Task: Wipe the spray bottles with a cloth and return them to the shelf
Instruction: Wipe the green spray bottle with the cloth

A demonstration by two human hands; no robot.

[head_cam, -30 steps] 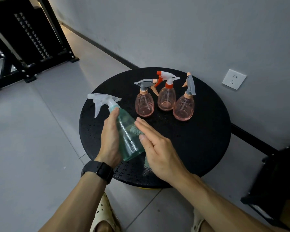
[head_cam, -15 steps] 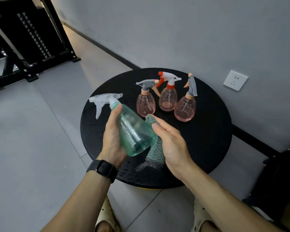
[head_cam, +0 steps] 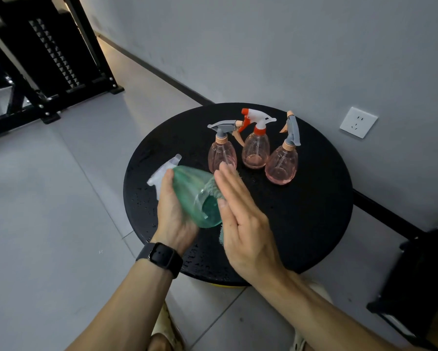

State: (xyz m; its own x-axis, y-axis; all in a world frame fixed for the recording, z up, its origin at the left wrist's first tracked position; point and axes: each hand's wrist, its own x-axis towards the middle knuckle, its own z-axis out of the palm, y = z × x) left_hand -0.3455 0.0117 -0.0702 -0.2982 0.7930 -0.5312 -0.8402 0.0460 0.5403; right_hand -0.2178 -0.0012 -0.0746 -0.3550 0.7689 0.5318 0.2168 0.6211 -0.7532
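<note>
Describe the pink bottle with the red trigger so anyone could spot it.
On the round black table by the wall stand three pink spray bottles. It is the middle one, farthest back. Only it has a white-and-red sprayer; its neighbours' are grey.

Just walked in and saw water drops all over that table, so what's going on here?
A person is wiping a green spray bottle. The left hand grips it, tilted, above the round black table, while the flat right hand presses a green cloth against its side. Three pink spray bottles stand upright on the table behind.
</note>
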